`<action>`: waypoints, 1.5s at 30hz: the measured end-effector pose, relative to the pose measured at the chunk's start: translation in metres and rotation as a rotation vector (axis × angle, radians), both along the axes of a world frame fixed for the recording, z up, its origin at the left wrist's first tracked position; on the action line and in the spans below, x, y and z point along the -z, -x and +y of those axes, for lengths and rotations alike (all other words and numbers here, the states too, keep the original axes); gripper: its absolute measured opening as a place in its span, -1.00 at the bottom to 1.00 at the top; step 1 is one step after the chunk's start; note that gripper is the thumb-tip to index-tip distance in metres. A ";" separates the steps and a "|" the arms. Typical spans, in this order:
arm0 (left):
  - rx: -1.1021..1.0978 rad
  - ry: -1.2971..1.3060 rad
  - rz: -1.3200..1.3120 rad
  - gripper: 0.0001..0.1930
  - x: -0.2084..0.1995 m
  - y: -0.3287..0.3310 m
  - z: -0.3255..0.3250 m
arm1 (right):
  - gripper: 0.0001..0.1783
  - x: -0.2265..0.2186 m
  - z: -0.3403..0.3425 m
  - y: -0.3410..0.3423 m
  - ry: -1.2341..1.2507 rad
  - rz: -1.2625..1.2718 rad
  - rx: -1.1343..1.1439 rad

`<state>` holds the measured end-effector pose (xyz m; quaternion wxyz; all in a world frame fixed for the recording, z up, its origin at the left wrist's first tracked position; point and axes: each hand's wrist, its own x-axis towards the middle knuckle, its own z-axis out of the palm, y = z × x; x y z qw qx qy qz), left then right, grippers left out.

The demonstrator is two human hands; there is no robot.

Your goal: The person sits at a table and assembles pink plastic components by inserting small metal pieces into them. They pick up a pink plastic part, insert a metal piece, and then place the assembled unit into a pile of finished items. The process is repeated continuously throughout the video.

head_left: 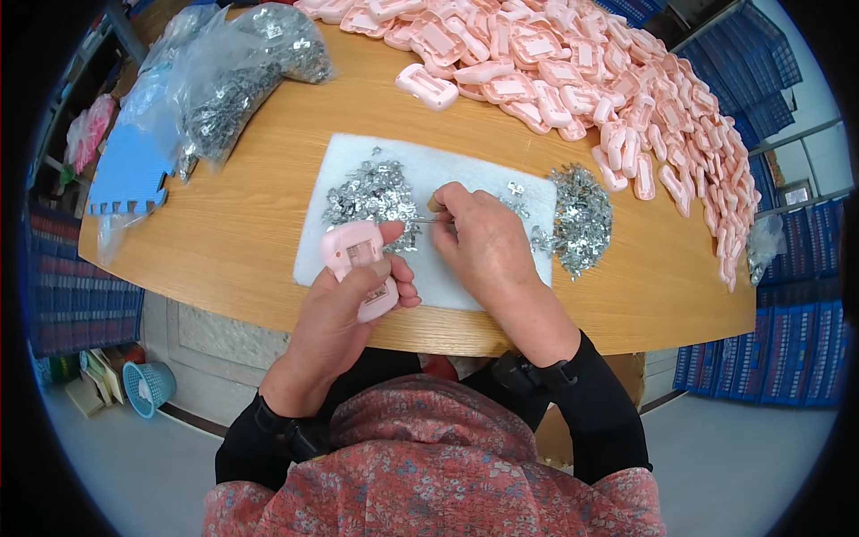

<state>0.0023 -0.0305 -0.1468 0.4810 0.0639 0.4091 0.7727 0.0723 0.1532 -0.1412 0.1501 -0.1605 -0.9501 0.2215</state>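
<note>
My left hand (pixel 333 315) is closed around a pale pink plastic casing (pixel 352 243), its open side with small compartments facing up. The thumb lies across the casing's middle and hides part of it. Pinched in my right hand (pixel 488 243) is a thin metal tool (pixel 422 220) that looks like tweezers; its tip points left, just beside the casing. Whether the tip holds a part is too small to tell. Below both hands lies a white foam sheet (pixel 335 166), with a heap of small silvery metal pieces (pixel 371 192) on its left half.
A second pile of metal pieces (pixel 582 219) sits at the sheet's right edge. Many pink casings (pixel 546 67) cover the table's far and right side. Clear bags of metal parts (pixel 237 94) rest on a blue foam mat (pixel 130 179) at far left. Blue crates (pixel 752 353) stand beyond the table.
</note>
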 end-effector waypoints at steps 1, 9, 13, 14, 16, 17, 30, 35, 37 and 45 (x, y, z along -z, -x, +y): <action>0.000 -0.006 -0.001 -0.54 0.000 0.000 0.001 | -0.80 0.001 0.000 0.001 -0.005 0.007 -0.004; -0.007 -0.030 0.000 -0.58 0.004 0.003 0.011 | -0.79 -0.001 -0.004 0.004 0.036 0.032 0.029; -0.020 -0.026 -0.002 -0.57 0.003 0.001 0.012 | -0.77 0.000 -0.007 0.007 0.031 -0.006 0.062; -0.015 -0.018 0.007 -0.57 0.001 0.000 0.012 | -0.76 0.002 -0.004 0.005 0.036 -0.007 0.071; -0.008 -0.002 0.017 -0.57 -0.002 0.000 0.013 | -0.74 0.002 0.002 0.000 0.123 0.030 0.078; 0.002 -0.001 0.025 -0.56 -0.004 0.000 0.014 | -0.74 -0.001 0.004 -0.004 0.205 0.071 0.078; 0.186 -0.006 -0.089 -0.51 -0.006 -0.006 0.044 | -0.70 -0.037 0.001 -0.058 -0.024 0.248 -0.213; 0.150 0.014 0.117 -0.52 0.002 -0.016 0.049 | -0.75 -0.030 -0.004 -0.067 0.500 0.225 0.064; 0.139 0.049 0.287 -0.52 0.001 -0.019 0.051 | -0.77 -0.028 -0.003 -0.070 0.720 0.214 0.139; 0.207 0.060 0.286 -0.55 -0.003 -0.028 0.054 | -0.76 -0.027 0.002 -0.076 1.108 0.243 0.138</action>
